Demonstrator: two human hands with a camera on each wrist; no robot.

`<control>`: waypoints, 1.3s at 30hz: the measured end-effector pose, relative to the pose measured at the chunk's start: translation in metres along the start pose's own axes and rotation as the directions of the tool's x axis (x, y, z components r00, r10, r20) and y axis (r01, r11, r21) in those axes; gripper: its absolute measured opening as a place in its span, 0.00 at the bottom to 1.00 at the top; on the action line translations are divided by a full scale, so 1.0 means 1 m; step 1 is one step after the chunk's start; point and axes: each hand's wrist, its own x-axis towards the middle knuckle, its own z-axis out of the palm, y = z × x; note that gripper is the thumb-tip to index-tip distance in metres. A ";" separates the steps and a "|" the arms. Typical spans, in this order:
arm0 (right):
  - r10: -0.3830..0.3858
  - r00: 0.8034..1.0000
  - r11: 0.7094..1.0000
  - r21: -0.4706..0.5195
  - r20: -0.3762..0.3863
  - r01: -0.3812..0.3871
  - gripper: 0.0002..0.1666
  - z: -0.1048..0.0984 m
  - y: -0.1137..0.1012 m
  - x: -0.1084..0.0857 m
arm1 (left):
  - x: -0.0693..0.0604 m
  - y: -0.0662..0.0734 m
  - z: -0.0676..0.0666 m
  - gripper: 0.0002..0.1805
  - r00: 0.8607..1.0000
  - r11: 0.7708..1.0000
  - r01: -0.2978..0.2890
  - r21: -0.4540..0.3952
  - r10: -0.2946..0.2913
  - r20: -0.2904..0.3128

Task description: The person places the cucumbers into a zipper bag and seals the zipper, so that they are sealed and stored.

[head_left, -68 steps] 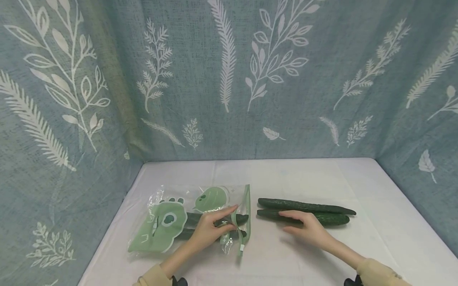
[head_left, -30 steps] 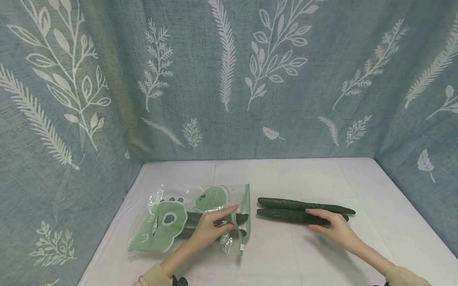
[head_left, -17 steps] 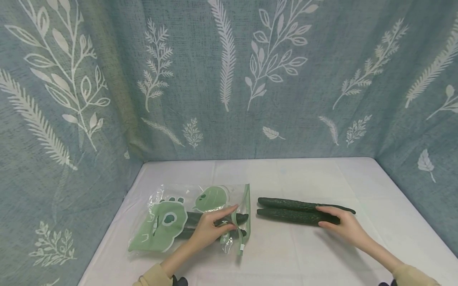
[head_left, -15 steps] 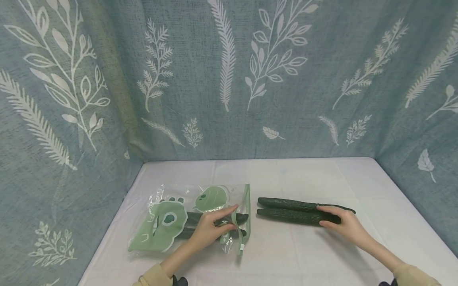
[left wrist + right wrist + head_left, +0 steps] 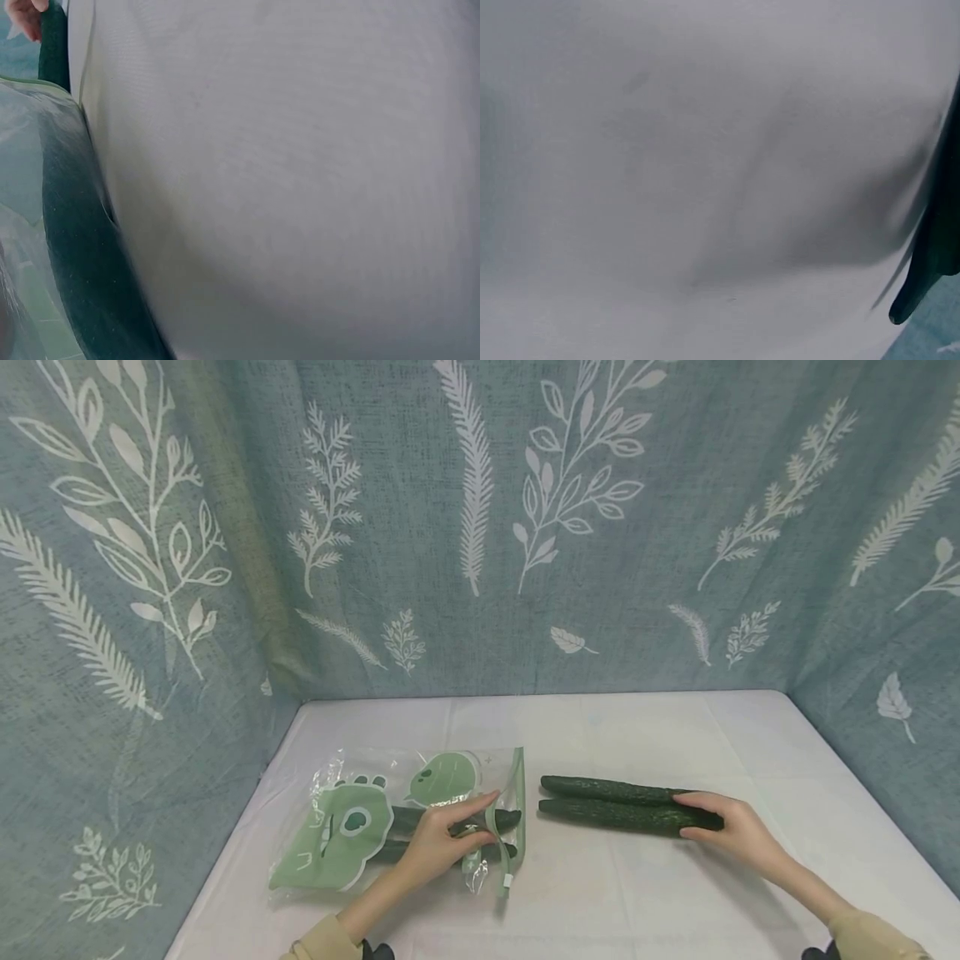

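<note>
A clear zip bag (image 5: 303, 860) with green cartoon prints lies on the left, its green-edged mouth facing right. Inside it are two cucumbers (image 5: 508, 819), partly covered by the prints and my hand. My left hand (image 5: 433, 843) holds the bag near the mouth, thumb and fingers curved to either side of a bagged cucumber. Two more cucumbers lie side by side to the right. Around the right end of the near cucumber (image 5: 615, 816) my right hand (image 5: 738, 831) has its thumb and fingers; the far cucumber (image 5: 600, 787) touches it, its right tip hidden.
A white cloth covers the table (image 5: 585, 893). Patterned blue-green curtains (image 5: 420, 527) rise behind it and on both sides. The bag's white zip slider (image 5: 507, 881) hangs at the near end of the mouth.
My right hand has slid right along the loose cucumbers, from their middle to the right end, and its grasp has narrowed. The cucumbers, the bag and my left hand look unmoved.
</note>
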 end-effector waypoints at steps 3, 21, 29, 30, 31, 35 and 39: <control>-0.037 0.999 0.999 -0.022 -0.020 0.036 0.31 0.003 0.002 -0.003 | 0.000 0.001 0.000 0.28 1.000 1.000 0.009 -0.003 -0.009 0.001; -0.126 0.990 0.988 -0.100 -0.065 0.119 0.32 0.013 -0.003 -0.004 | 0.000 0.002 -0.001 0.28 1.000 1.000 0.014 -0.015 -0.013 0.008; -0.176 0.984 0.982 -0.067 0.013 0.176 0.29 0.010 -0.003 -0.006 | -0.001 0.000 0.000 0.28 1.000 1.000 0.012 -0.012 -0.012 0.013; -0.173 0.984 0.983 -0.056 0.031 0.174 0.29 0.010 -0.004 -0.006 | -0.001 0.000 0.000 0.28 1.000 1.000 0.009 -0.013 -0.009 0.012; -0.168 0.985 0.984 -0.044 0.048 0.170 0.28 0.009 -0.004 -0.006 | -0.001 0.000 0.000 0.28 1.000 1.000 0.006 -0.013 -0.006 0.011; -0.102 0.988 0.995 0.001 0.116 0.102 0.27 0.005 -0.004 -0.005 | -0.001 0.000 0.000 0.28 1.000 1.000 0.019 -0.005 -0.018 0.008; 0.008 0.983 0.999 0.036 0.185 -0.015 0.28 0.002 -0.003 -0.003 | -0.001 0.002 0.000 0.28 1.000 1.000 0.028 0.006 -0.028 0.008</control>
